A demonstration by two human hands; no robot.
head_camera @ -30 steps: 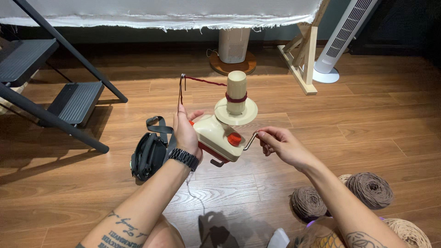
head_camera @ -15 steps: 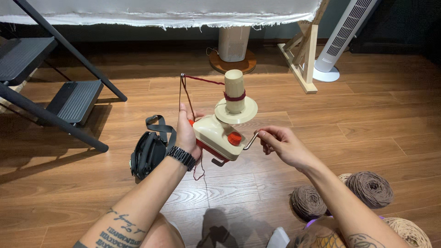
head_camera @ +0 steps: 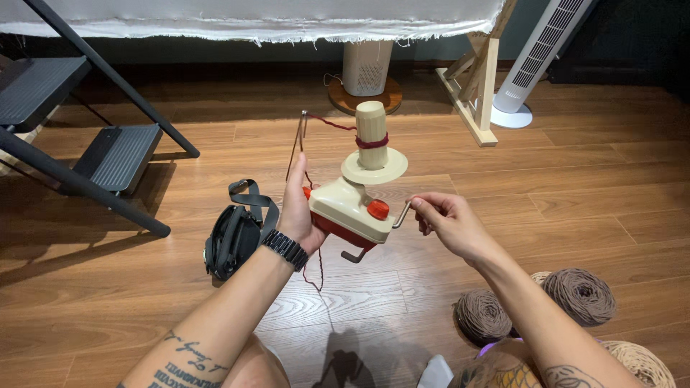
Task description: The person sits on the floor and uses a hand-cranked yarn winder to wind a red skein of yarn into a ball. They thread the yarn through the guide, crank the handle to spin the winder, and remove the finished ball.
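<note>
The left hand is wrapped around the body of a cream and red yarn winder, holding it up above the floor, while the right hand pinches the winder's metal crank handle between closed fingers. Dark red yarn runs from the wire guide arm to the cream spool, where a few turns sit. Below lies a wooden plank floor, with brown yarn balls near the right arm, a black strapped bag just left, a black step ladder, a white tower fan and a fringed white cloth beyond.
</note>
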